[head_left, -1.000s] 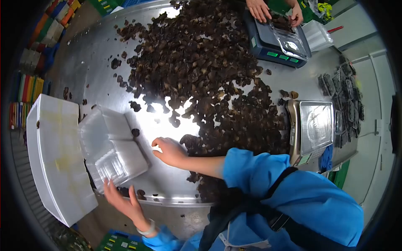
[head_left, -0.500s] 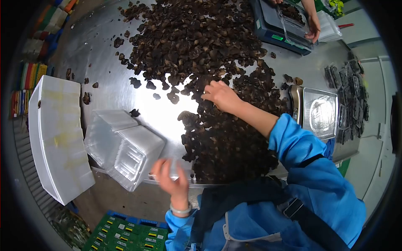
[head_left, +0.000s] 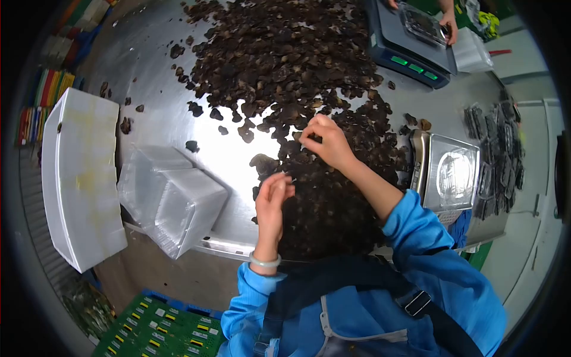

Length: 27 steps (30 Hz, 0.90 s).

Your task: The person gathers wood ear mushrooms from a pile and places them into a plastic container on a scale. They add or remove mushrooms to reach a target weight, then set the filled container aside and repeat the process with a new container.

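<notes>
A wide heap of dark brown, curled, mushroom-like pieces [head_left: 285, 65] covers the middle of the steel table and runs down to its near edge. Over the heap, my right hand [head_left: 327, 143] is closed in a pinch, thumb and fingertip meeting; anything between them is too small to make out. My left hand [head_left: 273, 199] hovers above the heap's left edge, below and left of the right hand. Its fingers are bent together, and their contents cannot be made out. Nested clear plastic trays [head_left: 190, 199] lie to the left of my left hand.
A white foam box [head_left: 89, 178] stands at the left. On the right are a small scale [head_left: 455, 169] and many dark-filled clear packs [head_left: 493, 149]. At top right, another person's hand [head_left: 449, 27] holds a clear pack [head_left: 423, 25] over a larger scale [head_left: 410, 62]. Green crates [head_left: 154, 327] sit below.
My left hand has moved right and up from beside the trays to the heap, its fingers closing. My right hand has lifted slightly into a pinch. The other person's pack has shifted, exposing the scale display.
</notes>
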{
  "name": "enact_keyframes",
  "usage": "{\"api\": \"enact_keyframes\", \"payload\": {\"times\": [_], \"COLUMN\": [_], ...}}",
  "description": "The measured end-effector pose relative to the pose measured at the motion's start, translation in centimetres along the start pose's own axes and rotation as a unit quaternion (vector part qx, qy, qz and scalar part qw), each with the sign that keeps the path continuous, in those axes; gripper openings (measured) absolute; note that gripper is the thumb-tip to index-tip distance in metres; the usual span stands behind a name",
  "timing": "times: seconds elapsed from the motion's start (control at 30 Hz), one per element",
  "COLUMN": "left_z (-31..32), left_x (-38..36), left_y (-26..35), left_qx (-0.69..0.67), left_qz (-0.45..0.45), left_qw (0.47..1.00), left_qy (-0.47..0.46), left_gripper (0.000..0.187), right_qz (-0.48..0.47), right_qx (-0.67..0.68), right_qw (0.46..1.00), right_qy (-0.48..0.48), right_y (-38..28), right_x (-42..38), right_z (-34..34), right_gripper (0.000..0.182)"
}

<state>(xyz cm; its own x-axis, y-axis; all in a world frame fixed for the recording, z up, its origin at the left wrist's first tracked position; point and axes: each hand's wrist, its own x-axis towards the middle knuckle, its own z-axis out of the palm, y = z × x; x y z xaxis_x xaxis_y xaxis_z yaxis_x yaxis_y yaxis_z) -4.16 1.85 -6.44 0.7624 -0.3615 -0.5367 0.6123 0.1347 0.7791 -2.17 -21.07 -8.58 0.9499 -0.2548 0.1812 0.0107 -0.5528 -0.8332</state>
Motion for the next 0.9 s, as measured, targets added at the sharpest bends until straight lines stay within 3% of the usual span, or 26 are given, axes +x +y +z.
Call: {"api": "enact_keyframes", "payload": {"times": [0.03, 0.1, 0.17, 0.2, 0.3, 0.37, 0.5, 0.53, 0.67, 0.77, 0.9], "left_z": [0.2, 0.9, -0.8, -3.4, -5.3, -5.7, -5.9, -6.1, -7.0, -5.9, -3.2], "left_x": [0.4, 1.1, 1.9, 2.7, 2.3, 1.6, 0.9, 0.8, 1.0, 1.1, 3.8], "left_y": [0.6, 2.8, 2.5, 0.2, -0.1, 0.2, 0.5, 0.5, -1.1, -0.4, 2.6], "left_qx": [-0.110, -0.325, -0.337, -0.333, -0.291, -0.271, -0.261, -0.261, -0.242, -0.159, 0.029], "left_qz": [-0.039, -0.107, -0.109, -0.100, -0.105, -0.108, -0.112, -0.104, -0.101, -0.105, 0.034], "left_qw": [0.993, 0.940, 0.935, 0.937, 0.950, 0.955, 0.956, 0.957, 0.958, 0.971, 0.991], "left_qy": [0.005, 0.005, 0.017, 0.017, 0.041, 0.043, 0.070, 0.077, 0.116, 0.143, 0.126], "left_gripper": [0.028, 0.032, 0.033, 0.033, 0.034, 0.034, 0.028, 0.023, 0.017, 0.018, 0.023], "right_qz": [-0.015, -0.158, -0.120, 0.039, -0.020, -0.067, -0.041, -0.076, 0.012, 0.032, 0.070], "right_qx": [0.043, 0.051, 0.098, 0.142, -0.043, -0.138, -0.247, -0.249, -0.213, -0.163, -0.079], "right_qw": [0.998, 0.973, 0.963, 0.947, 0.991, 0.986, 0.960, 0.961, 0.964, 0.975, 0.984], "right_qy": [-0.034, -0.163, -0.223, -0.286, -0.124, -0.065, -0.122, -0.097, -0.157, -0.150, -0.143], "right_y": [-1.8, -3.3, -4.2, -5.4, -3.1, -2.4, -0.6, -0.3, -0.4, -0.9, -1.7], "right_x": [-0.2, -0.2, -0.3, 0.9, 4.0, 6.0, 8.0, 7.8, 6.1, 3.1, -2.5], "right_z": [0.0, 1.0, 3.1, 3.5, 9.1, 12.0, 15.5, 15.5, 12.5, 8.8, 2.7], "right_gripper": [0.012, 0.010, 0.010, 0.011, 0.011, 0.011, 0.009, 0.009, 0.022, 0.021, 0.021]}}
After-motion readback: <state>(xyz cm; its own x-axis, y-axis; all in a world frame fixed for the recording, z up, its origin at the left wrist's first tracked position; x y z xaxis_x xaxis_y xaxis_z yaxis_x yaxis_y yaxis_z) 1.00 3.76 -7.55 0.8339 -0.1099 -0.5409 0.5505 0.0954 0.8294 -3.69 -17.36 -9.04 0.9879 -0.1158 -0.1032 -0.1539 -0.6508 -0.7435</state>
